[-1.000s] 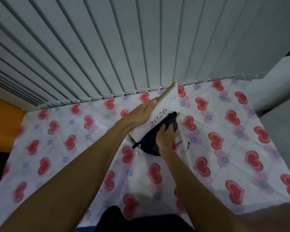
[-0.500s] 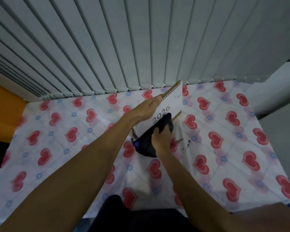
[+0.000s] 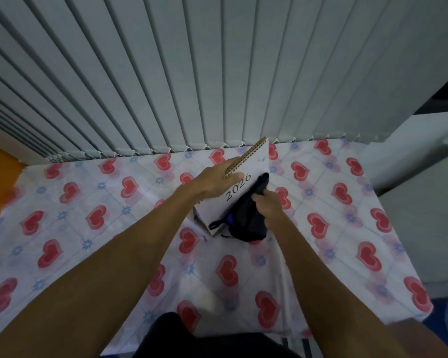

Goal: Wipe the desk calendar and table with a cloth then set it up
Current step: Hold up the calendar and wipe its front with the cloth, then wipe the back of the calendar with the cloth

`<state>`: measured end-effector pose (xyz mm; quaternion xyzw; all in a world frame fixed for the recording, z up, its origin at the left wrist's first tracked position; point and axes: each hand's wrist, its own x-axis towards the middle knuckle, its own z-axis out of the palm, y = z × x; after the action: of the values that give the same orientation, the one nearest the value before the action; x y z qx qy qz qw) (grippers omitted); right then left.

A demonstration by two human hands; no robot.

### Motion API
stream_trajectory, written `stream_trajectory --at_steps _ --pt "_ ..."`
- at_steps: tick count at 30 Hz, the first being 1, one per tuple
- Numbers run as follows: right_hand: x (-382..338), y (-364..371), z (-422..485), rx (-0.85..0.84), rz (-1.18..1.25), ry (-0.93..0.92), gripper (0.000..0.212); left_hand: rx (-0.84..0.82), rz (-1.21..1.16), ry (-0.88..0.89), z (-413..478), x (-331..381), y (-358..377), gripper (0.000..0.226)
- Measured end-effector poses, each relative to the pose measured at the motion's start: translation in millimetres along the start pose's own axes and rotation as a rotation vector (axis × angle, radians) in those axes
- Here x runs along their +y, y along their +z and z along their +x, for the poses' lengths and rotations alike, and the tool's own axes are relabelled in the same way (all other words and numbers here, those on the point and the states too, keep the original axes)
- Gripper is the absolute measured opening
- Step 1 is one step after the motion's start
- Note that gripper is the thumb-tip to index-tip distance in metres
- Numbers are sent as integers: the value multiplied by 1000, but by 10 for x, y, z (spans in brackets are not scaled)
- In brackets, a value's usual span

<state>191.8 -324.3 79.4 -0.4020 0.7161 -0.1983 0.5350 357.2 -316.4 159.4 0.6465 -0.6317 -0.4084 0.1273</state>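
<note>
A white desk calendar [image 3: 254, 164] with a gold spiral binding and "2026" printed on its front stands tilted near the far middle of the table [image 3: 93, 244]. My left hand [image 3: 212, 180] grips it at the spiral edge, thumb on the front page. My right hand [image 3: 268, 206] is shut on a dark black cloth [image 3: 248, 223] and presses it against the lower right part of the calendar's front. The cloth hides the calendar's lower corner.
The table wears a white cover printed with red hearts and blue flowers. Grey vertical blinds [image 3: 192, 73] hang right behind its far edge. A pale ledge [image 3: 419, 156] stands to the right, an orange surface [image 3: 0, 161] to the left.
My right hand with the cloth has slid a little along the calendar's front, toward its upper right. My left hand keeps its hold on the spiral edge.
</note>
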Motion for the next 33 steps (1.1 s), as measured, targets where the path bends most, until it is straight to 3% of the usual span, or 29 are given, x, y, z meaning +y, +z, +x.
stream_trajectory --at_steps 4,8,12,17,21,24,26,28,31,33 --pt "-97 -410 -95 7 119 52 18 34 216 65 86 -5 -144 50" --pt "-38 -738 -57 -24 377 123 38 28 345 112 119 26 -362 46" --pt "-99 -892 -297 -49 543 87 24 56 381 164 90 -42 -474 40" --pt "-150 -836 -387 -119 707 89 44 136 434 161 -21 -145 -437 38" --pt "-185 -677 -437 -173 671 79 46 395 196 44 -215 -231 -283 66" --pt "-270 -541 -554 -187 662 47 48 741 -276 -157 -316 -249 -38 71" --pt "-309 -477 -589 -217 667 35 58 755 -604 -315 -284 -182 57 96" --pt "-315 -424 -587 -250 641 32 75 635 -744 -437 -238 -64 125 117" --pt "-320 -350 -581 -290 555 39 82 578 -747 -490 -152 49 204 105" --pt "-385 -309 -698 -285 466 -12 51 647 -700 -471 -119 42 207 84"
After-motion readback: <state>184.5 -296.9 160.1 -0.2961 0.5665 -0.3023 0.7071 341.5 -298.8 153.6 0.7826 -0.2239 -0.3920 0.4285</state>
